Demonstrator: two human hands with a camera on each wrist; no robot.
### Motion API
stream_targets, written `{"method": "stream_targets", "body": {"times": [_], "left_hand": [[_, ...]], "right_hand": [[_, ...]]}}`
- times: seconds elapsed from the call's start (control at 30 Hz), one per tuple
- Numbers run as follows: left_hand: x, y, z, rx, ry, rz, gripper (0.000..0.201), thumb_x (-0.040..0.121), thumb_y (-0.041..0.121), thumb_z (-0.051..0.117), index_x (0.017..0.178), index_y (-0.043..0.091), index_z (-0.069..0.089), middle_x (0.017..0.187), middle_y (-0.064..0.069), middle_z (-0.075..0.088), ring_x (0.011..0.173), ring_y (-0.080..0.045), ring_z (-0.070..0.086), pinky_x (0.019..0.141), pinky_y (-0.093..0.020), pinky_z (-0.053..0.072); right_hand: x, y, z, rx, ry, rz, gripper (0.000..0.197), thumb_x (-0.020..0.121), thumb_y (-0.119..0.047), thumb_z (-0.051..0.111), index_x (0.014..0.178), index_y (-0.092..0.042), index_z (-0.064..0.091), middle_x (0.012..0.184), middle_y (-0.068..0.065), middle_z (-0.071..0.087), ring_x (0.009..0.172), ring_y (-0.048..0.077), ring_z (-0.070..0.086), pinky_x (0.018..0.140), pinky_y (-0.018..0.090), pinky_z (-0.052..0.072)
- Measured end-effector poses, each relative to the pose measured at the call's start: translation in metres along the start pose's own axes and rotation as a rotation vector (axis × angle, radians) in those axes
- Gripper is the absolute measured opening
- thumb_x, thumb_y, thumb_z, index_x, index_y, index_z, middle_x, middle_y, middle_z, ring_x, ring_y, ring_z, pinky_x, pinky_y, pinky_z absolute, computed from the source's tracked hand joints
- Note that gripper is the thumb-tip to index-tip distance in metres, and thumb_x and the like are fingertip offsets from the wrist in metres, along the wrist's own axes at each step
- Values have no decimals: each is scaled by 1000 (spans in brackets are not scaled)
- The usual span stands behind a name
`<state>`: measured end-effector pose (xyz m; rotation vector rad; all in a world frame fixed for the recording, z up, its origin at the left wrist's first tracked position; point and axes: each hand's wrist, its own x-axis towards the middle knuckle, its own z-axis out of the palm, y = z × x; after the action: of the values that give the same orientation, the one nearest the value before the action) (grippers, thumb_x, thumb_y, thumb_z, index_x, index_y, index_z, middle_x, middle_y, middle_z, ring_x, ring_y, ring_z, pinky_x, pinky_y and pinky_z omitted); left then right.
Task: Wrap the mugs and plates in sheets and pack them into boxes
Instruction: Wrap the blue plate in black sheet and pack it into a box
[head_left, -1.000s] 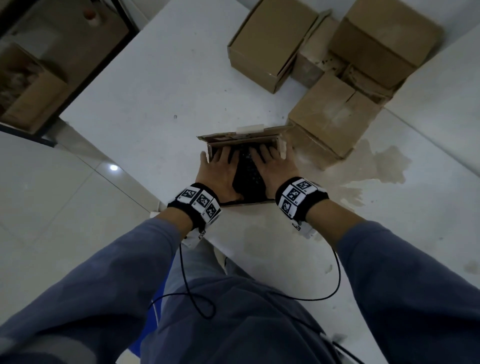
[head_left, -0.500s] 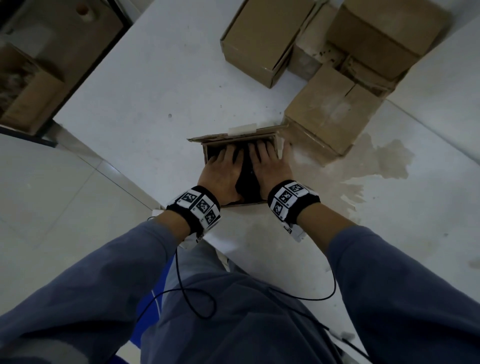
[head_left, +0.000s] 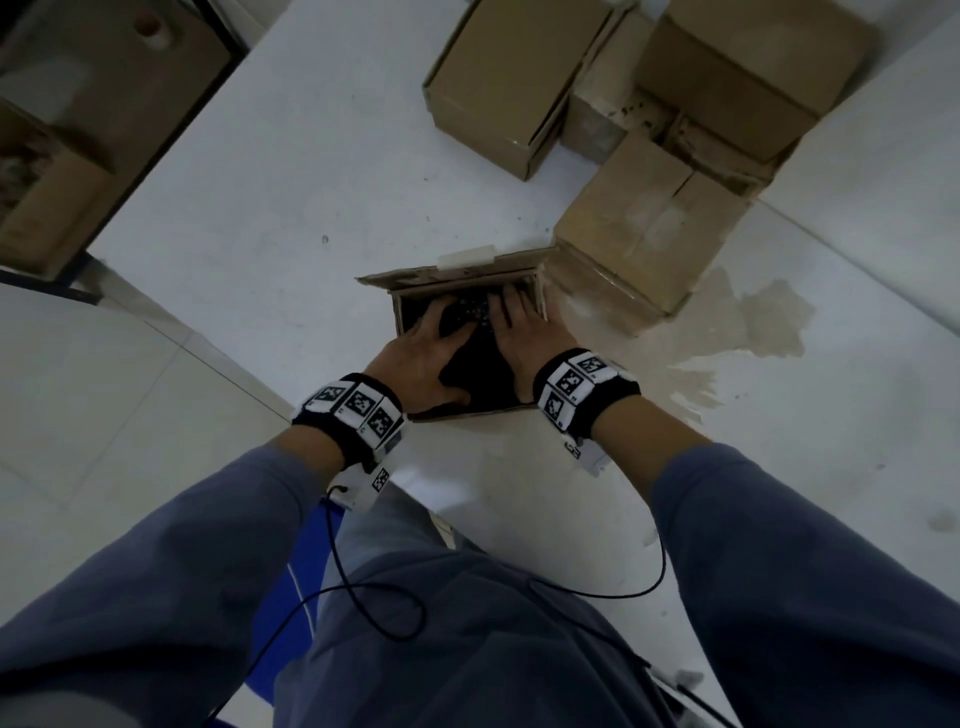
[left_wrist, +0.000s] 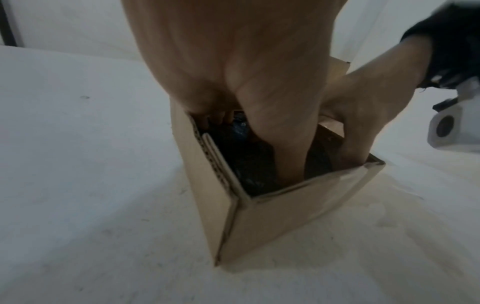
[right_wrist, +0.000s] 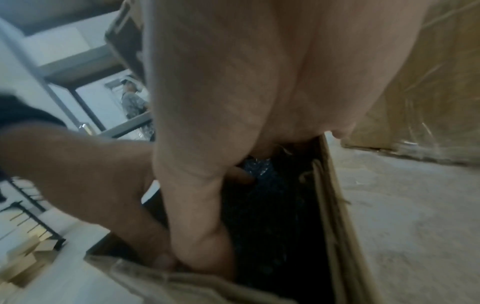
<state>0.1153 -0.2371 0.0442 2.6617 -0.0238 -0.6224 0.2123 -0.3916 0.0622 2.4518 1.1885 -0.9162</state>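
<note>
An open cardboard box (head_left: 470, 266) stands near the front edge of the white table (head_left: 270, 197), its far flap standing up. A dark bubble-wrapped bundle (head_left: 480, 376) fills it. My left hand (head_left: 423, 358) and right hand (head_left: 519, 332) lie side by side on the bundle, fingers stretched toward the far wall and pressing down. In the left wrist view my left hand (left_wrist: 259, 82) reaches into the box (left_wrist: 285, 222), thumb down beside the bundle (left_wrist: 249, 162). In the right wrist view my right hand (right_wrist: 233, 82) covers the bundle (right_wrist: 272, 205). What the wrap holds is hidden.
Closed cardboard boxes (head_left: 644, 228) (head_left: 509, 88) (head_left: 748, 78) crowd the table's far right, one touching the open box. A brownish stain (head_left: 748, 322) spreads to the right. Tiled floor (head_left: 78, 395) lies left of the table. Another person (right_wrist: 132, 102) stands in the background.
Both hands have slid forward and deeper into the box, and more of the dark bundle shows between the wrists. The box has stayed in place.
</note>
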Motion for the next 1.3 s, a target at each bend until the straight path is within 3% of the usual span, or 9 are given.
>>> {"method": "stream_targets", "body": {"times": [0.2, 0.47, 0.67, 0.8, 0.87, 0.97, 1.07, 1.2, 1.3], "left_hand": [[1, -3, 7, 17, 25, 42, 104, 63, 42, 85, 149, 14, 33, 153, -21, 13, 135, -42, 33, 101, -48, 48], [2, -13, 12, 56, 48, 111, 104, 59, 40, 88, 147, 16, 37, 154, -22, 11, 138, -41, 29, 101, -47, 49], [-1, -10, 12, 143, 37, 97, 107, 63, 45, 86, 149, 10, 32, 155, -29, 8, 140, -46, 23, 110, -51, 38], [-5, -3, 13, 171, 33, 42, 104, 70, 44, 82, 152, 11, 27, 156, -29, 2, 144, -45, 15, 115, -48, 32], [-11, 5, 19, 162, 42, -52, 100, 77, 47, 76, 154, 14, 22, 157, -28, 0, 146, -44, 8, 115, -50, 32], [-19, 20, 28, 118, 83, -307, 95, 87, 60, 56, 156, 15, 9, 157, -27, 0, 146, -44, 3, 116, -51, 28], [-12, 35, 23, 69, 134, -489, 93, 90, 63, 47, 155, 11, 7, 157, -27, 3, 145, -44, 8, 119, -48, 17], [2, 34, -1, -199, 121, -578, 85, 88, 54, 58, 153, 15, 19, 158, -18, 8, 144, -40, 14, 114, -49, 27], [-15, 18, -12, -366, 224, -372, 54, 90, 34, 64, 138, 18, 47, 144, -10, 35, 128, -31, 44, 100, -42, 45]], "right_hand": [[1, 3, 1, 130, -21, -32, 140, 60, -52, 84, 153, -3, -8, 159, 25, -8, 148, 35, -3, 118, 58, -3], [0, 2, 4, 95, 8, -33, 143, 59, -55, 85, 152, 0, -10, 158, 26, -7, 148, 38, -2, 118, 58, 2], [1, 3, 12, 32, 95, -49, 143, 57, -64, 81, 153, -1, -5, 157, 25, 3, 147, 39, 3, 118, 58, 2], [-3, 4, 4, -62, 136, -49, 136, 59, -66, 78, 154, -3, 2, 157, 22, 13, 147, 34, 11, 118, 57, -6], [-8, -1, -4, -96, 212, -74, 114, 66, -53, 78, 153, -8, 18, 152, 20, 26, 145, 32, 20, 114, 58, -9], [-21, -11, 0, -40, 546, -134, 55, 68, -19, 76, 121, -10, 63, 125, 18, 54, 125, 35, 47, 114, 58, 19], [-35, -19, 18, 199, 723, -37, 26, 74, -25, 70, 98, -12, 68, 106, 11, 57, 105, 33, 54, 95, 47, 36], [-47, -31, 33, 490, 519, 100, 42, 90, -38, 59, 127, -18, 56, 116, 11, 51, 101, 32, 54, 79, 38, 44], [-45, -41, 37, 746, 367, 93, 63, 93, -42, 58, 147, -18, 36, 128, 11, 50, 109, 29, 57, 85, 34, 48]]}}
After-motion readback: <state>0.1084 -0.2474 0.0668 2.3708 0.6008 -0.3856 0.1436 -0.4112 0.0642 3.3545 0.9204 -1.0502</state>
